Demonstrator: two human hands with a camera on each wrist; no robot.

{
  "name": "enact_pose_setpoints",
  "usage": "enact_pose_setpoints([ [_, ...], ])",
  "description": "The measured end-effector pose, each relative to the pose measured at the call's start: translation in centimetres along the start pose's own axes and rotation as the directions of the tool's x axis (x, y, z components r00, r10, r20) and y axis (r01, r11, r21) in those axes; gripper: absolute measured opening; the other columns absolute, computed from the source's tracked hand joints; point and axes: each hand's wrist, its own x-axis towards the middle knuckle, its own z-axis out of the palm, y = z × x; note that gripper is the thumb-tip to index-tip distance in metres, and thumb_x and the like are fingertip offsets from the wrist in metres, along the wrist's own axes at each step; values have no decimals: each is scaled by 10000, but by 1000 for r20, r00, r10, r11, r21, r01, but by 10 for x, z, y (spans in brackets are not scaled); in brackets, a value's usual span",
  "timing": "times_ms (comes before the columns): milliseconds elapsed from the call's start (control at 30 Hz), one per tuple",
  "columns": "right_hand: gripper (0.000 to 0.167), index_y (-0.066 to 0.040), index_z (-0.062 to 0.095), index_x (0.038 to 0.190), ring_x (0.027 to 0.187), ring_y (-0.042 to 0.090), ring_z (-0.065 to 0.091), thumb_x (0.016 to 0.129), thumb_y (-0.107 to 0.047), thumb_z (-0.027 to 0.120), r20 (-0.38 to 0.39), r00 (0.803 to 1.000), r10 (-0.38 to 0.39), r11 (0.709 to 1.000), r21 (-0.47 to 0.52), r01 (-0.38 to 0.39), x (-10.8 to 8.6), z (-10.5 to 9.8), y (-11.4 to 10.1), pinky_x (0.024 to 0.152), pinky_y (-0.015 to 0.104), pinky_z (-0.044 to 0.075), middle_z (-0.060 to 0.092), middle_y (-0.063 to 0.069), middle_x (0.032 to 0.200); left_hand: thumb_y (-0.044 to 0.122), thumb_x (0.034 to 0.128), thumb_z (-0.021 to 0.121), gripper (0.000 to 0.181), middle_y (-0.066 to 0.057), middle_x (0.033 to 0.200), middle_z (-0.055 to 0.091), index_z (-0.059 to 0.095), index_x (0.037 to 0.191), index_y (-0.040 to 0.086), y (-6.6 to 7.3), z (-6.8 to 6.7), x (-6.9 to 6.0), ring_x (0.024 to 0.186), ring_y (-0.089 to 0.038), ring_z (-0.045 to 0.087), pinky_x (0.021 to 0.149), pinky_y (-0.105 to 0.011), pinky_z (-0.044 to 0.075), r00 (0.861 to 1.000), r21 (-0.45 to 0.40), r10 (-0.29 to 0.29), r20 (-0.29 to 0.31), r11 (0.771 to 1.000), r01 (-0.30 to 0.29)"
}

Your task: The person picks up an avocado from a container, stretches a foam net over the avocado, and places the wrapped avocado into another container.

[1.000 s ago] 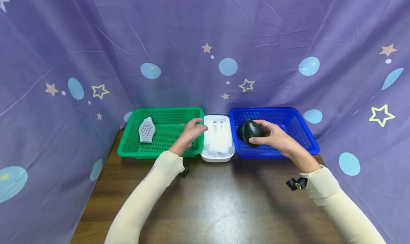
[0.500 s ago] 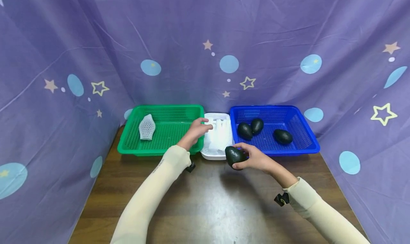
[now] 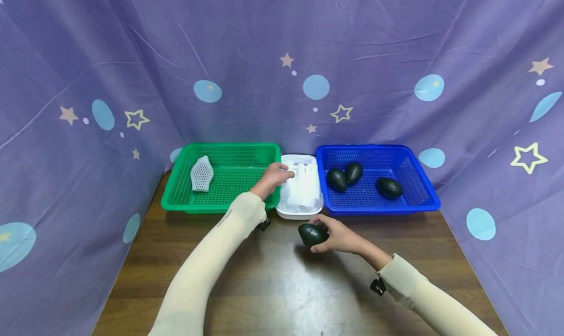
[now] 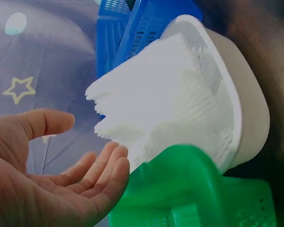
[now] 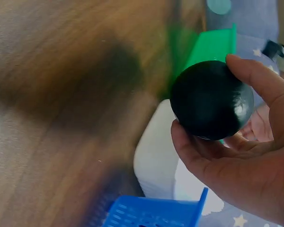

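My right hand (image 3: pixel 341 236) grips a dark green avocado (image 3: pixel 313 234) over the table, just in front of the white basket (image 3: pixel 301 215). In the right wrist view the thumb and fingers curl round the avocado (image 5: pixel 211 100). My left hand (image 3: pixel 273 176) hovers at the left edge of the white basket, which holds a pile of white foam nets (image 3: pixel 304 186). The left wrist view has the left hand (image 4: pixel 71 175) with parted, relaxed fingers and nothing between them, beside the nets (image 4: pixel 146 85).
A green basket (image 3: pixel 229 210) at the left contains a white net-covered item (image 3: pixel 202 174). Several avocados, one at the right (image 3: pixel 389 187), lie in the blue basket (image 3: pixel 383 209). A purple curtain (image 3: pixel 264 42) hangs behind the wooden table (image 3: pixel 282 287).
My right hand has lifted the avocado out of the blue basket and brought it left and nearer, over the table. My left hand has shifted slightly right.
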Motion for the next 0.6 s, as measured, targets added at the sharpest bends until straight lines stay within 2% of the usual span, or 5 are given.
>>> enact_pose_setpoints([
  [167,642,-83,582,1204,1027,232,652,679,-182,939,-18,998,-54,992,-116,52,3,12,9,855,333,535,700,134,1133,158,927,658,390,-179,1340,636,637,1274,-18,5,-1,9,1224,-334,629,1049,-441,515,999,47,-10,36,999,9],
  [333,631,-82,597,1168,1002,232,662,656,-193,950,-20,999,-43,987,-154,40,6,21,16,862,346,535,715,135,1102,194,919,673,320,-142,1249,686,688,1187,20,9,-1,17,1140,-275,670,988,-404,549,997,128,-75,7,989,74],
  [433,624,-80,610,1157,976,215,659,649,-208,950,-15,999,-45,985,-165,42,9,26,21,852,340,531,720,125,1080,179,908,684,310,-149,1232,701,688,1169,12,10,0,21,1112,-270,690,966,-390,563,994,118,-112,-5,987,112],
  [600,605,-66,627,1139,936,199,650,645,-202,947,-8,999,-42,983,-178,40,12,34,23,829,328,530,715,110,1034,150,903,691,335,-186,1193,714,662,1182,-34,10,-1,24,1017,-269,701,947,-386,573,992,73,-126,-3,989,126],
])
